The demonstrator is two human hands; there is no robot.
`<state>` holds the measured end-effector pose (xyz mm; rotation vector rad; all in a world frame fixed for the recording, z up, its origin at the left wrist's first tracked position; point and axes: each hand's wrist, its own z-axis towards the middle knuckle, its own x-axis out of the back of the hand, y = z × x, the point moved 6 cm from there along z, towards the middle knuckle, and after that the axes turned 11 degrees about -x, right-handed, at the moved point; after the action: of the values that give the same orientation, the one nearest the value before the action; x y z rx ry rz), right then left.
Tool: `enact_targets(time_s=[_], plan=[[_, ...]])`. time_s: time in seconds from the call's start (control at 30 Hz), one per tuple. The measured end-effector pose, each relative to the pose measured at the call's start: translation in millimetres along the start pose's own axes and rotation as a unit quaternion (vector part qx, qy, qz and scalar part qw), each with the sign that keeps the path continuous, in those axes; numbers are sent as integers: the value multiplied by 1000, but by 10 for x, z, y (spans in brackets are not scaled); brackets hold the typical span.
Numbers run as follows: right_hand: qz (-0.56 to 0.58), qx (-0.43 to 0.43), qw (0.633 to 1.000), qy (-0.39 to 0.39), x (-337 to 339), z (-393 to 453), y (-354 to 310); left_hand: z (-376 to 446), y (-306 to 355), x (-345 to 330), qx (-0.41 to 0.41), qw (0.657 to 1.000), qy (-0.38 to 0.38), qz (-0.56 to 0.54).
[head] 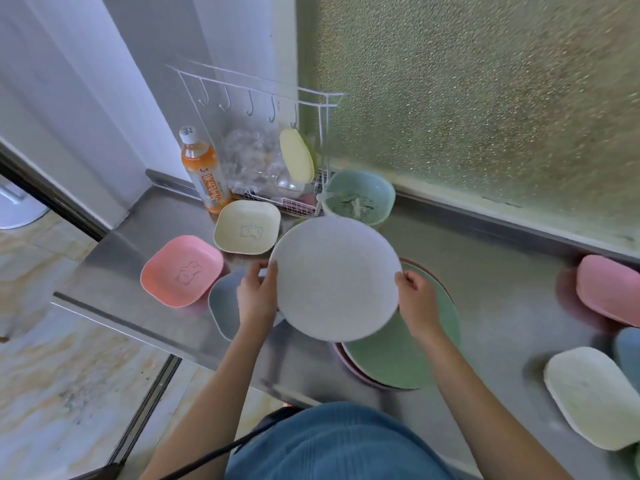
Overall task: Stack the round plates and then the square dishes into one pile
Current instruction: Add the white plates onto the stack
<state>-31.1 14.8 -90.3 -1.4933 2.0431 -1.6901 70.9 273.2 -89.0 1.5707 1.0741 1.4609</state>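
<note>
I hold a grey round plate (pixel 336 278) in the air with both hands. My left hand (pixel 258 294) grips its left rim and my right hand (pixel 417 301) grips its right rim. Under it on the steel counter (pixel 502 306) lies a green round plate (pixel 405 355) on a dark pink round plate (pixel 349 367). Left of them sit a pink square dish (pixel 181 270), a cream square dish (pixel 246 226) and a blue-grey square dish (pixel 223 304), partly hidden by my left hand. At the right edge lie a pink dish (pixel 609 289), a cream dish (pixel 592 396) and a blue dish (pixel 628 351).
A white wire rack (pixel 301 202) with hooks stands at the back, holding clear plastic and a yellow-green plate (pixel 296 155). An orange drink bottle (pixel 202 171) stands left of it. A mint strainer bowl (pixel 360 197) sits by the frosted window. The counter's front edge drops to tiled floor.
</note>
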Motion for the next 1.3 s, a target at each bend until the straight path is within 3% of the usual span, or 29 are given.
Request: enact_targets(time_s=[0.23, 0.47, 0.73, 1.07, 1.3], plan=[[-59, -58, 988, 128, 849, 21, 593, -476, 114, -712, -80, 975, -126, 167], [-234, -49, 962, 135, 1008, 48, 943, -691, 102, -948, -102, 931, -172, 306], [-300, 15, 948, 108, 864, 75, 935, -713, 66, -920, -86, 936, -129, 317], [-319, -1, 943, 92, 829, 111, 947, -644, -59, -1078, -92, 951, -166, 246], [-312, -15, 946, 89, 795, 153, 987, -632, -69, -1084, -129, 960, -145, 204]])
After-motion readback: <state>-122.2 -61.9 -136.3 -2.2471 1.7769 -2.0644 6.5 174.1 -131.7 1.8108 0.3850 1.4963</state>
